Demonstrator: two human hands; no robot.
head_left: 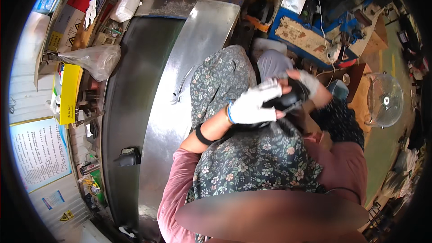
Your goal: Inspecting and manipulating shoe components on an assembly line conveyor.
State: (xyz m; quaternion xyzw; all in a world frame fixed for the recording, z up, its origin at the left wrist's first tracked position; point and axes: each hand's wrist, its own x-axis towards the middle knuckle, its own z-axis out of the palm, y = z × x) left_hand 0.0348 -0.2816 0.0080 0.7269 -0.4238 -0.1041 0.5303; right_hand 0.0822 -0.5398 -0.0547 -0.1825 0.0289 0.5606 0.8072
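Observation:
Above my lap, a black shoe-like item point(290, 93) is held between both hands; blur and the gloves hide much of its shape. My left hand point(257, 103), in a white glove with bare fingertips, is closed on its left side. On the far right side, my right hand point(310, 84), gloved the same way and smeared by motion, curls its fingers over the upper edge. A thin pale strip point(293, 107) shows by the left fingertips; its kind is unclear. A dark floral apron point(252, 162) covers my front and lap beneath.
Left of me runs a metal ledge point(155, 162) beside a dark belt point(130, 90) carrying a black shoe point(128, 157). Beyond are a yellow box point(70, 94) and a plastic bag point(96, 60). At right stand a blue-framed bench point(301, 36) and a clear round stool point(385, 100).

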